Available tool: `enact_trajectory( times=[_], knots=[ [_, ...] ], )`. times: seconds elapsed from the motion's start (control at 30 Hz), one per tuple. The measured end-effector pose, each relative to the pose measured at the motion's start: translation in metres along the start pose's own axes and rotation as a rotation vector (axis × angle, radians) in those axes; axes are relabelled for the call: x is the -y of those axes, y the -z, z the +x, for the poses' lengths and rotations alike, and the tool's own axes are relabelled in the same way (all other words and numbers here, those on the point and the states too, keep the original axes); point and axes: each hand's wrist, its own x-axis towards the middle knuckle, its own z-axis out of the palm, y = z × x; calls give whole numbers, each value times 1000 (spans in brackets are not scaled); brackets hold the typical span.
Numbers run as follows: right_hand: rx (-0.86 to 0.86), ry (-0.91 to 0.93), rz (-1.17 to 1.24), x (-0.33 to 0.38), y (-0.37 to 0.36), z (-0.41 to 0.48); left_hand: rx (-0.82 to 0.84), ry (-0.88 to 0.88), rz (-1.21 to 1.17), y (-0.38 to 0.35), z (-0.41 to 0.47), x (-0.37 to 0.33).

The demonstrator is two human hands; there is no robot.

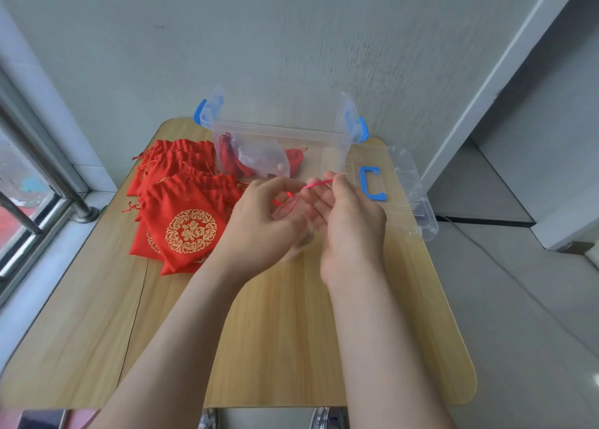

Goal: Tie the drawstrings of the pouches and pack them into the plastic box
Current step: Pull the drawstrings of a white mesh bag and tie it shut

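Between my two hands over the table's middle hangs a small sheer pouch [299, 239], nearly see-through. My right hand [348, 219] pinches its pink-red drawstring [319, 183] at the fingertips. My left hand [262, 221] pinches the string's other part near the pouch's mouth. A pile of several red cloth pouches [186, 208] with gold emblems lies at the left of the table. The clear plastic box [278, 133] with blue latches stands at the table's far edge, holding a few red and sheer pouches.
The box's clear lid [405, 189] with a blue handle lies flat at the right, overhanging the wooden table [291, 347]. A wall rises just behind the box. A window with metal rails is at the left.
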Motion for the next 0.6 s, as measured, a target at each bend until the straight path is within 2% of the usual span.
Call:
enact_trajectory(
  times=[0.1,0.17,0.27,0.6],
  knots=[
    [42,41,-129,2,3,-5,51,-69,-16,-3,-5,-1],
    [37,80,-210,4,7,-6,10,-76,1,-5,-6,1],
    [13,141,-274,6,14,-3,-109,-102,188,-7,-8,6],
    [95,217,-275,3,27,-11,-183,-200,317,-11,-28,14]
  ],
)
